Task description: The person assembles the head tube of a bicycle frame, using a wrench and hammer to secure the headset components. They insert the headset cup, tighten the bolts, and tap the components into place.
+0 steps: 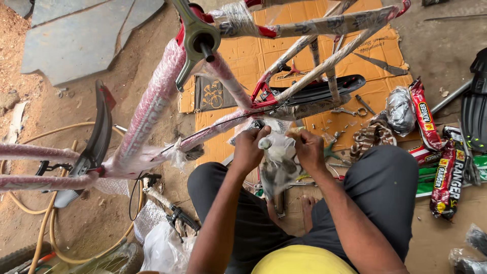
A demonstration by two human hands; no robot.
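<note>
Both hands (278, 149) on plastic bag (278, 167) — wrapped bicycle frame (152, 109) above

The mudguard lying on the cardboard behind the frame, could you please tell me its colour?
The mudguard is black with a red tip, seen best in the head view.

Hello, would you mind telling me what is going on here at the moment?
A person squats on flattened cardboard on the ground, gripping a clear plastic bag of small parts with both hands: the left hand at its upper left, the right hand at its upper right. Just beyond the hands stands a red bicycle frame, wrapped in protective film. Spanners and red packaged parts lie around.
</note>
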